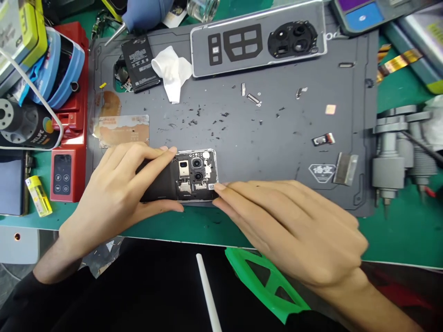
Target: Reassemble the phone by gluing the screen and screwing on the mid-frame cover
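A grey mat covered much of the green worktop. One opened phone was by the near edge; one battery and one back cover lay toward the far edge. The left hand's fingers, partly spread, gripped the phone; the right hand's, pinched together, met its corner, any hold unclear.

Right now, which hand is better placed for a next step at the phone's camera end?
Likely the right hand: its fingers are at a corner of the phone's camera end, while the left hand spans the other end, apparently steadying it.
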A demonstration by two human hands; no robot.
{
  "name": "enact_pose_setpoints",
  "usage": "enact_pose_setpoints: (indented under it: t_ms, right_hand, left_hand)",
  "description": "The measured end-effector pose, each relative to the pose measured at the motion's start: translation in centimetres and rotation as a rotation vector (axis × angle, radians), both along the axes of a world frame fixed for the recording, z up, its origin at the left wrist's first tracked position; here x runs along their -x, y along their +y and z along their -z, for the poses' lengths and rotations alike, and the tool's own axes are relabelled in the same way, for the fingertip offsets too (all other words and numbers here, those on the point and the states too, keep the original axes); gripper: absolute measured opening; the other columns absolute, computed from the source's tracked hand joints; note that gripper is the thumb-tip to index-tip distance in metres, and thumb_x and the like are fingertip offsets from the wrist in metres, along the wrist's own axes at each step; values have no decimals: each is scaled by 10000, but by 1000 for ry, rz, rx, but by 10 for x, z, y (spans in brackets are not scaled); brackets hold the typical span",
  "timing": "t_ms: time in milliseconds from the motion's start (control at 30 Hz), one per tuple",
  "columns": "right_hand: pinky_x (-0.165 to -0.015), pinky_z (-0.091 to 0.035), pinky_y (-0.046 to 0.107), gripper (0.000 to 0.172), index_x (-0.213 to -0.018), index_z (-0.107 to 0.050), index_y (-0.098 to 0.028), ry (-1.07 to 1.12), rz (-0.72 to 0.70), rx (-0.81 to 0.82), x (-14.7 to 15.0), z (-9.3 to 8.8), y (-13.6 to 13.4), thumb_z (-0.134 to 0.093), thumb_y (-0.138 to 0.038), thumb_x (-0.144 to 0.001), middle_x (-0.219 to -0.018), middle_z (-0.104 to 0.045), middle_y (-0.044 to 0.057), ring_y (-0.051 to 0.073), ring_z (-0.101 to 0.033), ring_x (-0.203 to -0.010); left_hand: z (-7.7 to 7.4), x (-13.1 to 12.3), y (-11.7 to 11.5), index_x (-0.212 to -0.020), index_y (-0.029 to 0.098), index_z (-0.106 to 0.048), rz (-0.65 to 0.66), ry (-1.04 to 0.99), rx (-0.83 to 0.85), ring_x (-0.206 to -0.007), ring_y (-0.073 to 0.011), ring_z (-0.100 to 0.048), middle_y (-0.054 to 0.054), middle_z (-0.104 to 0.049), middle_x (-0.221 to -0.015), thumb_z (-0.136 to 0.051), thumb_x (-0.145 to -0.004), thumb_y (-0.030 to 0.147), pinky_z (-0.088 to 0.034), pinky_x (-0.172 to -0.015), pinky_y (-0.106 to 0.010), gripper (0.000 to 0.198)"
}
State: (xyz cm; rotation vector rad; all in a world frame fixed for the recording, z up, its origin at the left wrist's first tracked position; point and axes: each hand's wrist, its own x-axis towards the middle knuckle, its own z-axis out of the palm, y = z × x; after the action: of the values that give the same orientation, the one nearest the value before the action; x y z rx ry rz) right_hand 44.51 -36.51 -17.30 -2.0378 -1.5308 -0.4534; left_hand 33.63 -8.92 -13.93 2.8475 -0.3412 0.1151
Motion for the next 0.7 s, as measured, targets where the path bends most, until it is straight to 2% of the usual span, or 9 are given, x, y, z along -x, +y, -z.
enact_pose_setpoints:
  t_ms: [167, 300, 400, 567, 700]
  right_hand:
    - [-791, -682, 383, 225, -1121, -833, 29, -318, -91, 83, 1, -8, -2, -900, -43, -919, -1008, -876, 174, 263, -820, -872]
    - [-801, -682, 353, 213, -1173, -840, 20, -480, -184, 184, -6, -13, -4, -839, -70, -981, -1055, -878, 174, 249, -819, -901]
    - [-809, -671, 352, 212, -1183, -833, 30, -538, -218, 204, -10, -14, -5, -809, -74, -1000, -1044, -874, 176, 247, -810, -914]
    - [-787, -656, 351, 222, -1183, -814, 63, -558, -252, 181, -13, -11, -3, -804, -38, -985, -1015, -869, 182, 249, -801, -904]
    - [-783, -642, 328, 230, -1155, -827, 35, -581, -244, 140, -15, -7, -1, -869, -43, -943, -979, -864, 153, 219, -780, -878]
  left_hand:
    - [0, 1, 2, -1624, 177, -543, 38, -15, -30, -1255, -390, -739, -199, -739, -1383, -711, -1121, 502, -645, -1042, -590, 622]
    - [3, 1, 3, -1626, 199, -546, 47, -52, -63, -1220, -390, -745, -184, -738, -1330, -684, -1129, 556, -650, -1000, -578, 627]
    - [5, 0, 3, -1645, 235, -544, 41, -33, -60, -1226, -404, -740, -178, -740, -1329, -667, -1131, 576, -641, -1003, -595, 629]
    - [8, 0, 4, -1611, 179, -581, 35, -29, -96, -1214, -426, -736, -201, -730, -1311, -614, -1141, 612, -636, -997, -615, 640]
    - [9, 0, 4, -1606, 196, -599, 26, -24, -76, -1220, -430, -734, -187, -718, -1302, -619, -1127, 653, -634, -1000, -612, 663]
